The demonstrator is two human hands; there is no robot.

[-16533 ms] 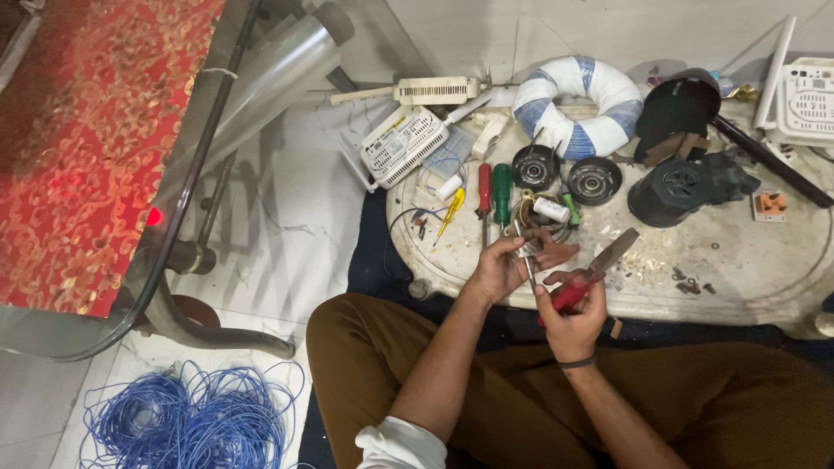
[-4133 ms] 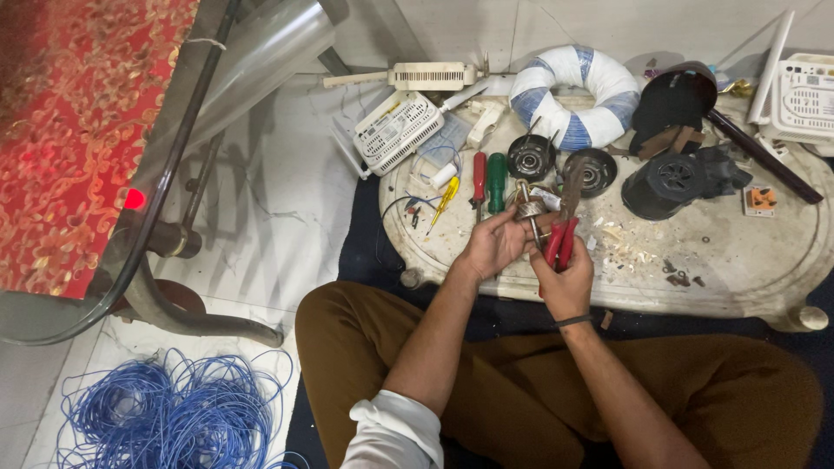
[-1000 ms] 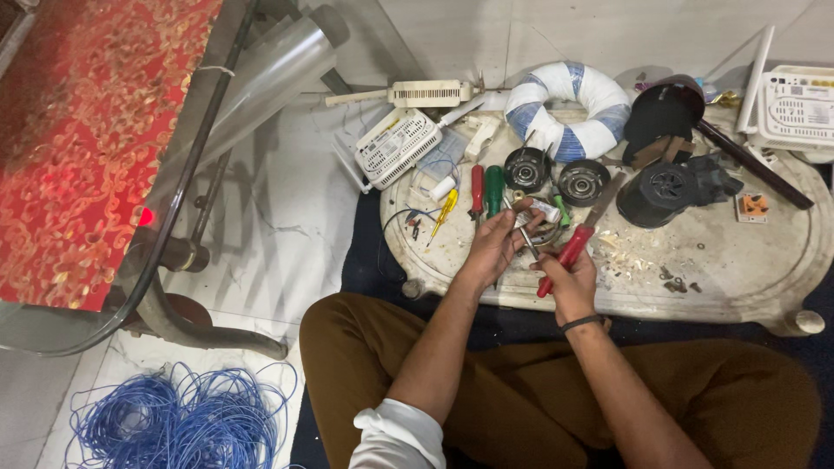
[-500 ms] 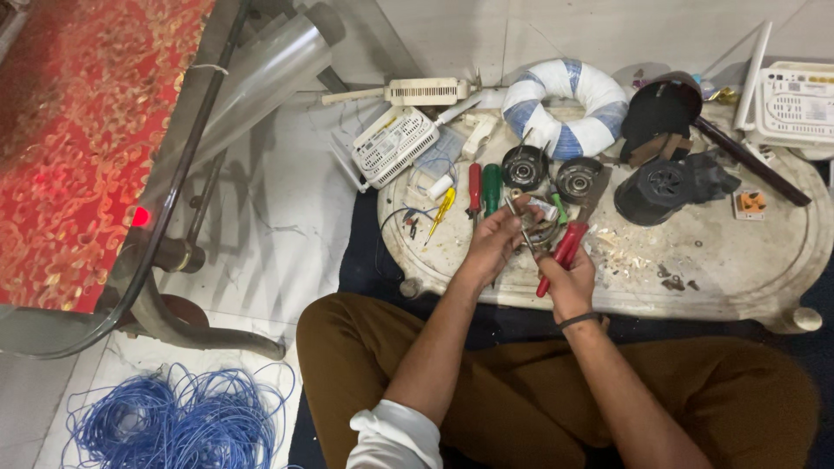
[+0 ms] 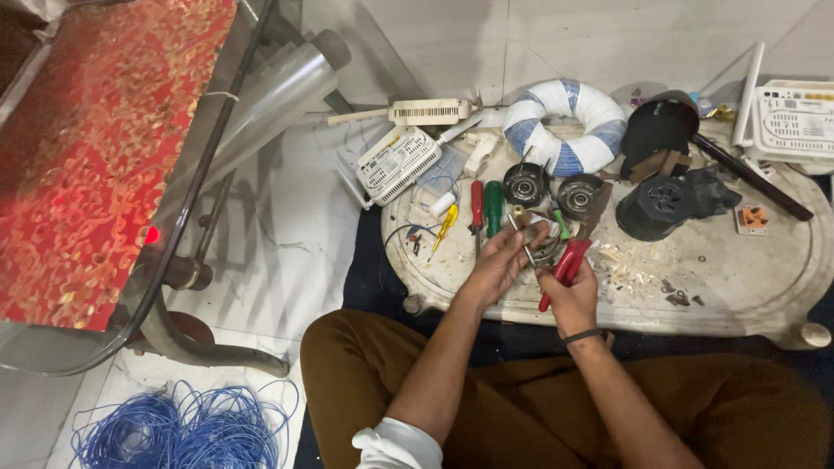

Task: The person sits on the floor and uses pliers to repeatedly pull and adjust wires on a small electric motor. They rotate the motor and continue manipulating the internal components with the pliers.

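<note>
My left hand (image 5: 502,259) pinches a small bundle of thin wire (image 5: 526,246) over the low oval stone table (image 5: 738,278). My right hand (image 5: 569,291) grips red-handled pliers (image 5: 569,259), whose jaws point up and away toward the wire. The two hands are close together, nearly touching. Just beyond them lie a red-handled screwdriver (image 5: 476,204), a green-handled screwdriver (image 5: 493,207) and a small yellow tester (image 5: 445,226). Two round black motor parts (image 5: 526,183) sit behind the tools.
A blue-and-white wound ring (image 5: 569,126), black fan housings (image 5: 665,204), white plastic boxes (image 5: 395,161) and wood-like shavings (image 5: 630,265) crowd the table. A glass-topped table with a red patterned cloth (image 5: 95,156) stands left. A coil of blue wire (image 5: 182,426) lies on the floor.
The hands stay together over the table with the pliers and wire; the pliers have shifted slightly against the wire. The view has drifted a little.
</note>
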